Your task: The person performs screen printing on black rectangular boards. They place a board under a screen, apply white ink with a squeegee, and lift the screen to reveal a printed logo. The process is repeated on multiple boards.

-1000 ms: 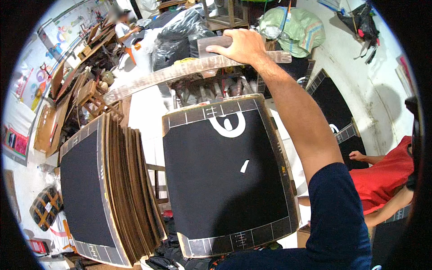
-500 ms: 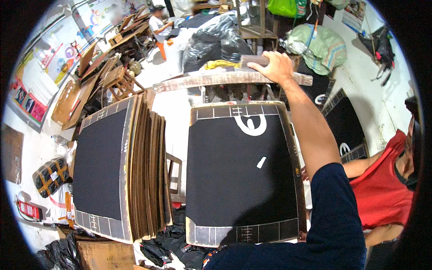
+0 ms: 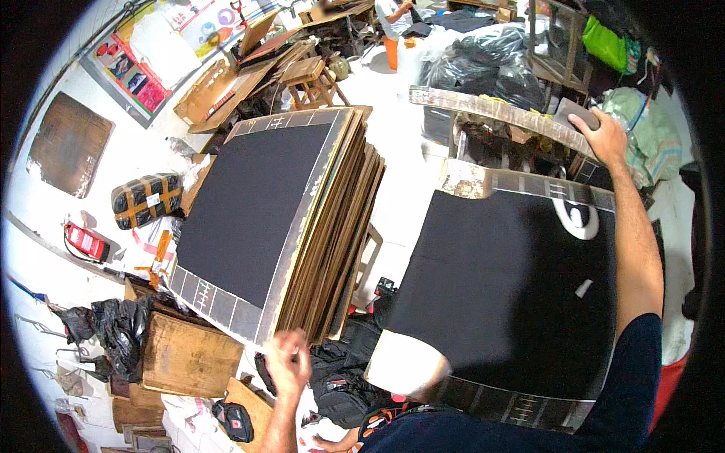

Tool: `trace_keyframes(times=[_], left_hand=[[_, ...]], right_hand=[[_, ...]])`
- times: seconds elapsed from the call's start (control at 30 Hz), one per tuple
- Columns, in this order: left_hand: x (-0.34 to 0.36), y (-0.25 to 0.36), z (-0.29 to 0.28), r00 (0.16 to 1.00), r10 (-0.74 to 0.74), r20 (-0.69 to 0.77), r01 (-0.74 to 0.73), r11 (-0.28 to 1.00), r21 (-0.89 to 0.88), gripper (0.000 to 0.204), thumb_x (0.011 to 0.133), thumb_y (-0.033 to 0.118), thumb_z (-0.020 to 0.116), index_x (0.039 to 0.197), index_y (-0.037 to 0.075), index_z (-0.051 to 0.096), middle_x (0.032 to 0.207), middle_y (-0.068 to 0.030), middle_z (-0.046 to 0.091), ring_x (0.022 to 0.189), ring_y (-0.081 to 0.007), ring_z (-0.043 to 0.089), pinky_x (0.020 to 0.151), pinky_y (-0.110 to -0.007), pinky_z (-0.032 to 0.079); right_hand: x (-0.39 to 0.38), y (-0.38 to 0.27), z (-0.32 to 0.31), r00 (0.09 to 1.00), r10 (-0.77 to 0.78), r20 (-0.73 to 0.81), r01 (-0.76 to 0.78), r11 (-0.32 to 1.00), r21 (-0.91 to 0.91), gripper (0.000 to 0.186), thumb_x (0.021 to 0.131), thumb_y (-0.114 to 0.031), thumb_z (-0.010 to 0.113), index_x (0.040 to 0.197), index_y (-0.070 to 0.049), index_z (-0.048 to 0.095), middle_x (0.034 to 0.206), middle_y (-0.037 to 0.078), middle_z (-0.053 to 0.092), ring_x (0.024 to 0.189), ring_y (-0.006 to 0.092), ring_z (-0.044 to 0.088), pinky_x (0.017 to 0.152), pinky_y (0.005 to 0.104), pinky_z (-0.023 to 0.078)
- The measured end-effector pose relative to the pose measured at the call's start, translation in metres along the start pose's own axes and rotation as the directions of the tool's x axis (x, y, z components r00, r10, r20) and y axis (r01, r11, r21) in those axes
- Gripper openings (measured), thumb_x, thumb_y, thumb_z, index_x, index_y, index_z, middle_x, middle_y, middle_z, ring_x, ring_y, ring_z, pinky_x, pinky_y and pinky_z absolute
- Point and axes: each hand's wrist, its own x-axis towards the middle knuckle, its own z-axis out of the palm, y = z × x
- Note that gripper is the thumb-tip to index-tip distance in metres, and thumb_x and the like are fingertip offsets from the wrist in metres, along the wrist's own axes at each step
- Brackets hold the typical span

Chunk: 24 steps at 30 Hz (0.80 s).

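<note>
The right hand (image 3: 604,136) sat at about one o'clock in the view, fingers curled over a small grey block (image 3: 575,115) that rested on a long, worn wooden plank (image 3: 491,109). The arm ran down from it along the right edge of a large black board (image 3: 513,287), which lay flat at about four o'clock, with a white ring mark near its far corner and pale ruled squares along its rims.

The left hand (image 3: 287,362) was at about seven o'clock, fingers bent at the near bottom corner of a stack of boards (image 3: 332,226) standing on edge; whether they gripped it or only touched it could not be told. The front board (image 3: 253,204) of that stack showed a black face with a ruled border.

Further out, at eleven o'clock, stood a small wooden stool (image 3: 310,75). At nine o'clock lay a black bundle taped in orange (image 3: 146,198) and a red extinguisher (image 3: 87,241). Black rubbish bags (image 3: 483,72) were piled at twelve o'clock.
</note>
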Motion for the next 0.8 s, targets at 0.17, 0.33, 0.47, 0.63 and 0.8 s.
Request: trace_keyframes(times=[0.17, 0.33, 0.47, 0.63, 0.8], left_hand=[[0.038, -0.052, -0.025, 0.99, -0.099, 0.098, 0.063, 0.947, 0.316, 0.034, 0.091, 0.024, 0.073, 0.123, 0.016, 0.077, 0.135, -0.0189, 0.064, 0.125, -0.0379, 0.057, 0.102, -0.051, 0.047], [0.034, -0.086, -0.036, 0.987, 0.064, 0.15, -0.094, 0.975, 0.204, 0.039, 0.085, 0.024, 0.079, 0.124, 0.017, 0.076, 0.142, -0.0202, 0.059, 0.13, -0.0434, 0.055, 0.108, -0.052, 0.045], [0.049, -0.089, -0.039, 0.937, 0.213, 0.277, -0.252, 0.961, 0.114, 0.059, 0.083, 0.011, 0.076, 0.14, 0.012, 0.064, 0.143, -0.0262, 0.058, 0.129, -0.0464, 0.057, 0.105, -0.051, 0.05], [0.091, -0.035, -0.054, 0.85, 0.264, 0.455, -0.386, 0.901, 0.197, 0.076, 0.075, -0.01, 0.055, 0.148, 0.012, 0.056, 0.137, -0.0362, 0.058, 0.13, -0.0482, 0.058, 0.102, -0.049, 0.055], [0.094, 0.082, -0.072, 0.854, 0.41, 0.319, -0.455, 0.887, 0.076, 0.071, 0.07, -0.007, 0.066, 0.139, 0.012, 0.066, 0.127, -0.0321, 0.067, 0.107, -0.0445, 0.072, 0.09, -0.045, 0.06]], right_hand=[[0.001, 0.001, -0.002, 0.999, 0.019, -0.032, -0.019, 1.0, -0.021, 0.083, 0.076, -0.082, 0.068, 0.121, -0.013, 0.075, 0.112, 0.017, 0.076, 0.107, 0.0366, 0.072, 0.095, 0.046, 0.055], [0.004, -0.002, -0.009, 0.999, 0.006, 0.047, -0.006, 1.0, -0.007, 0.082, 0.076, -0.085, 0.066, 0.116, -0.015, 0.078, 0.108, 0.015, 0.077, 0.103, 0.0357, 0.073, 0.09, 0.0469, 0.057], [0.007, 0.002, -0.009, 0.999, -0.028, 0.038, 0.028, 1.0, 0.013, 0.081, 0.076, -0.085, 0.065, 0.112, -0.014, 0.078, 0.102, 0.015, 0.078, 0.097, 0.0351, 0.074, 0.086, 0.0469, 0.057], [0.012, 0.006, -0.005, 0.996, -0.072, -0.054, 0.073, 0.997, 0.019, 0.078, 0.076, -0.084, 0.067, 0.105, -0.012, 0.079, 0.096, 0.013, 0.078, 0.095, 0.0346, 0.074, 0.086, 0.0475, 0.056], [0.026, 0.007, -0.008, 0.996, -0.083, -0.026, 0.085, 0.995, 0.054, 0.076, 0.076, -0.083, 0.067, 0.104, -0.013, 0.078, 0.097, 0.014, 0.077, 0.096, 0.0348, 0.073, 0.087, 0.0486, 0.056]])
